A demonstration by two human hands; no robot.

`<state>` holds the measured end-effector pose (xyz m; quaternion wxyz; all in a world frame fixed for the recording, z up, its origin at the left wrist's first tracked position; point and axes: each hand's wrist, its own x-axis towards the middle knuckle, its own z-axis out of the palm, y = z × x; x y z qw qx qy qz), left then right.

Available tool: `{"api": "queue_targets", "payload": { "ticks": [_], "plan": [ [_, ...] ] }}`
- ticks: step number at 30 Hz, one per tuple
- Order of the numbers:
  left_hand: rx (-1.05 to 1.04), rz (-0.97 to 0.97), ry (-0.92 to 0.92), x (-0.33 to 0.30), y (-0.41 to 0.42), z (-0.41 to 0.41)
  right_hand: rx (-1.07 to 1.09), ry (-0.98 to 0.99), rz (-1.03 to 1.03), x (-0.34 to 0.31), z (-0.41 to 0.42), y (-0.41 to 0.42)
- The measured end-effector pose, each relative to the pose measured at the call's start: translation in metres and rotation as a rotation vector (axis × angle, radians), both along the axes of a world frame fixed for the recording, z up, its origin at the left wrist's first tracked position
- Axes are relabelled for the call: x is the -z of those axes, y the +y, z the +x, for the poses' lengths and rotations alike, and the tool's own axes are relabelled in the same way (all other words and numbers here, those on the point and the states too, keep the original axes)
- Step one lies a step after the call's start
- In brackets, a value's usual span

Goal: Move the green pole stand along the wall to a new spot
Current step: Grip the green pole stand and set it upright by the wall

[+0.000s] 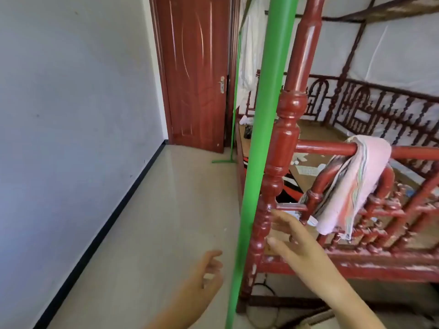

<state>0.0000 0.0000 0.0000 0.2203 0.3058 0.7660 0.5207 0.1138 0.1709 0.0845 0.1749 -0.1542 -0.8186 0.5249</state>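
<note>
— Where's the pole from your seat?

— The green pole [259,143] stands upright mid-view, just beside the red bedpost [283,148], on its left; I can't tell if they touch; its foot runs out of view at the bottom edge.

— And the hands?

— I see the left hand [204,279] left of the pole, fingers loosely curled, holding nothing; the right hand [299,245] reaches in from the right, fingers spread wide, near the bedpost, gripping nothing.

— Room to move it?

— Open tiled floor [147,222] lies to the left, up to the pale wall [71,103] with its dark skirting; the bed frame [356,264] closes the right side; a pink towel [351,186] hangs over its rail; farther back a second green stand [234,129] rests by the red door [194,74]; I read no writing anywhere.
</note>
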Motion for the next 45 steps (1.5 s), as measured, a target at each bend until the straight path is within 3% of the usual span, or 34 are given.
{"api": "queue_targets", "payload": {
  "ticks": [8,20,32,45],
  "plan": [
    [0.031,-0.016,-0.042,-0.005,0.063,0.004,-0.128,-0.001,0.091,0.002,-0.050,-0.006],
    [-0.259,-0.127,-0.015,0.013,0.036,-0.001,-0.304,0.072,0.071,0.000,-0.078,-0.027],
    [-0.709,-0.231,0.126,0.013,-0.120,-0.052,-0.680,0.096,0.036,0.001,-0.181,-0.181],
    [-0.898,-0.238,0.125,0.002,-0.337,-0.118,-0.850,0.122,0.027,-0.006,-0.270,-0.403]
  ]
}}
